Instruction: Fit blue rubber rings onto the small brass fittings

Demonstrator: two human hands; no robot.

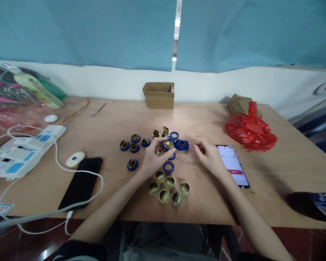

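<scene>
Cardboard box (159, 100): open-topped, rear of table (119, 117), near white wall (108, 80). Red plastic bag (251, 131): right rear, in front of brown paper bag (239, 104). Smartphone (237, 172): right side, screen lit. Black phone (80, 181): left side, crossed by white cable (43, 215). Power strip (32, 154): far left. White oval device (75, 159): just beside black phone. Dark labelled container (312, 206): right front edge.

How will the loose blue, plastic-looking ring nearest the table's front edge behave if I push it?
The blue, plastic-looking ring lies flat, so it should slide rather than roll. Its thin band and open centre suggest light weight.
</scene>
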